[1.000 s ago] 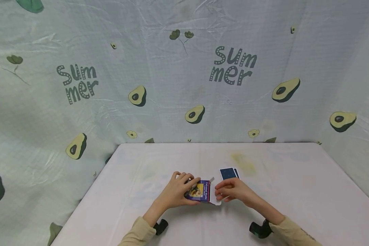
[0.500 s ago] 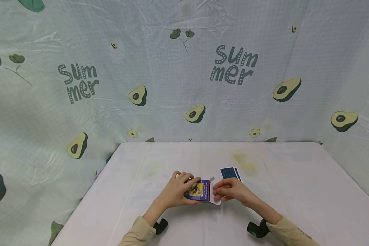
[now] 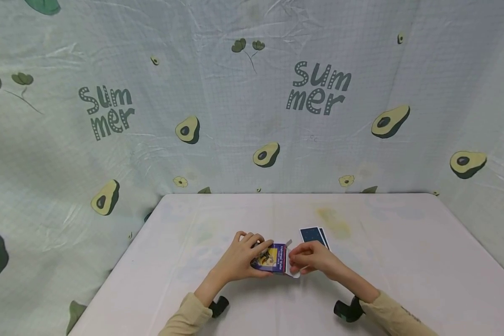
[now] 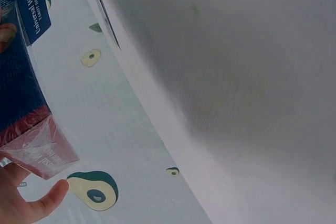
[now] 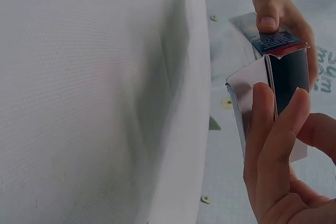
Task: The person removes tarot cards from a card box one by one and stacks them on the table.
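Note:
A purple tarot deck box (image 3: 270, 258) with a yellow picture lies tilted in my left hand (image 3: 238, 261), which grips it between the thumb below and the fingers over the top. Its right end stands open, with a white flap (image 3: 293, 271) hanging out. In the right wrist view the box's dark inside (image 5: 292, 80) shows. My right hand (image 3: 317, 261) is right at that end, its fingertips (image 5: 262, 92) in front of the opening; I see nothing between them. From the left wrist, the box's blue side (image 4: 21, 85) and a printed flap (image 4: 32, 10) show, with clear wrap around its other end.
Dark blue cards with white borders (image 3: 312, 234) lie on the white table (image 3: 218, 219) just behind my right hand. A cloth printed with avocados (image 3: 235, 93) hangs beyond the table's far edge. Black cameras (image 3: 349, 310) sit at both wrists.
My right hand has shifted slightly left, closer to the box's open end, uncovering a bit more of the cards behind. My left hand keeps its grip on the box.

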Demonstrator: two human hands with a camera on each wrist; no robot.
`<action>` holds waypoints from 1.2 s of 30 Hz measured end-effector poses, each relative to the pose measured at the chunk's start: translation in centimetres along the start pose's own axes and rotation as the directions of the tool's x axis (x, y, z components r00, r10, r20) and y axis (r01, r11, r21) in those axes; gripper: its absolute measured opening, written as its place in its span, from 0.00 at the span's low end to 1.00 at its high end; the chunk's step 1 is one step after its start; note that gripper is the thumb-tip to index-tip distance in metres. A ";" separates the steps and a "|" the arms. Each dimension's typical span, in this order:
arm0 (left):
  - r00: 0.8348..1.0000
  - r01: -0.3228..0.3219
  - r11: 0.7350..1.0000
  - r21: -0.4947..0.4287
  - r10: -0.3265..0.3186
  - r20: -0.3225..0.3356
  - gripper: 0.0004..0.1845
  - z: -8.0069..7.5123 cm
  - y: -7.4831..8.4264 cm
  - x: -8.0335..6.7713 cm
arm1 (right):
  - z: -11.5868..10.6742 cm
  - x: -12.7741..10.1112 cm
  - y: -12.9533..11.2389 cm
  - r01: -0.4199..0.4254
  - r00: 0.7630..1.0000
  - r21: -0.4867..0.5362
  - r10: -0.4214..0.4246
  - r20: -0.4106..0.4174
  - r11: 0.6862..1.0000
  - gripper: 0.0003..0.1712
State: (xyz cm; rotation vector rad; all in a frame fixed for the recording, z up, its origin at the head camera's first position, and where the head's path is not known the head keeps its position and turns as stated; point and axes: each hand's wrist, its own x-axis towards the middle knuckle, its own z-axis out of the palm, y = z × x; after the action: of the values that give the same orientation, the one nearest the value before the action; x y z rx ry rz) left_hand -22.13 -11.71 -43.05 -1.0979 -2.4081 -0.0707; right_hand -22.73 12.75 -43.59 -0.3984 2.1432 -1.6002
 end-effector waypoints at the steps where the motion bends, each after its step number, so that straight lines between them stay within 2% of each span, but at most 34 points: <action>1: 1.000 -0.003 1.000 0.001 0.003 -0.001 0.40 0.0 0.0 0.0 | 0.1 0.0 0.0 -0.004 1.000 -0.001 0.004 -0.006 1.000 0.20; 14: 0.999 -0.031 1.000 -0.006 0.031 -0.027 0.40 -0.1 0.0 0.1 | 0.8 1.0 0.1 -0.089 0.994 -0.014 0.088 -0.066 0.996 0.21; 20: 0.999 -0.044 0.999 -0.001 0.044 -0.021 0.40 0.0 0.1 0.2 | 0.8 1.2 0.1 -0.122 0.991 0.018 0.122 -0.045 0.992 0.17; 36: 1.000 -0.020 0.999 -0.039 0.020 -0.010 0.41 0.2 0.0 -0.1 | 0.5 1.0 0.3 -0.114 0.993 0.029 0.114 -0.024 0.993 0.15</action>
State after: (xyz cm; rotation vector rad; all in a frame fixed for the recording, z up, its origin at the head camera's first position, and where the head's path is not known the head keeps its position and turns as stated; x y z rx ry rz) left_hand -22.18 -11.70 -43.25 -1.1368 -2.3958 -0.1171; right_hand -23.38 11.99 -44.20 -0.2436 2.1195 -1.5771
